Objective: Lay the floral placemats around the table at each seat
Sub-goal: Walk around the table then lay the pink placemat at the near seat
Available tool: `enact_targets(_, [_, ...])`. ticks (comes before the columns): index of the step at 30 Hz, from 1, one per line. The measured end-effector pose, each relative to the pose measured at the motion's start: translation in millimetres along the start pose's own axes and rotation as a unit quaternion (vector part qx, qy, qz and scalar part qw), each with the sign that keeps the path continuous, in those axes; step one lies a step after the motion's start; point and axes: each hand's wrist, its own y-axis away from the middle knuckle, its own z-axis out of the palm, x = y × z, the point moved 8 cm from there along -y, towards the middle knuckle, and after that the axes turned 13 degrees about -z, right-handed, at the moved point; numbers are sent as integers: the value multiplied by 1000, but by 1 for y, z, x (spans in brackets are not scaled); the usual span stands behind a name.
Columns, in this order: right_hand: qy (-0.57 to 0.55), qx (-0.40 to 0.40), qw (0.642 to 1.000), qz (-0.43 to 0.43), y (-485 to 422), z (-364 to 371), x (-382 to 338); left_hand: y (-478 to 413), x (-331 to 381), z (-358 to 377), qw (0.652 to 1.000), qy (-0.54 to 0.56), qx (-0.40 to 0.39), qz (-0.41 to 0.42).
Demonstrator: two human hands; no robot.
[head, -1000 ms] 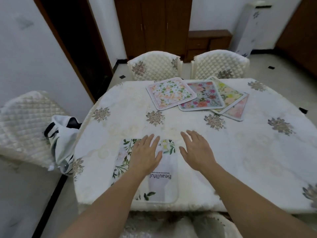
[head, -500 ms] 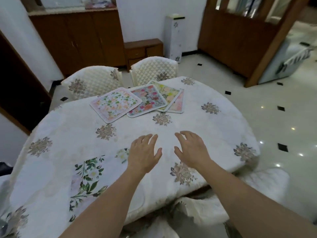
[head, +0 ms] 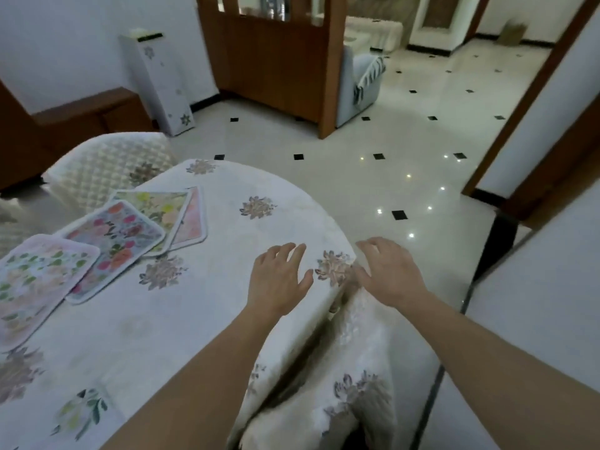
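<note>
With the left hand [head: 279,280] and right hand [head: 389,274] hovering spread and empty at the right edge of the tablecloth [head: 227,228], well apart from the fanned floral placemats [head: 113,245] at the far left, a long reach across could drag the loosely draped cloth and skew the fan.

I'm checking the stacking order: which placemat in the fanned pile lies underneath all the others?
The pink placemat at the pile's right end: the yellow-green placemat overlaps it, leaving only its right strip and lower corner showing.
</note>
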Motion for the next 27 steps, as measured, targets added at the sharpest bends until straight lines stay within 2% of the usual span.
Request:
enact_targets(6, [22, -15, 994, 104, 30, -3, 158, -87, 143, 26, 995, 27, -22, 92])
enact_targets(15, [42, -42, 976, 210, 78, -1, 311, -159, 326, 67, 974, 15, -41, 221])
enact_targets(27, [26, -56, 968, 241, 64, 14, 411, -227, 409, 118, 967, -3, -65, 244])
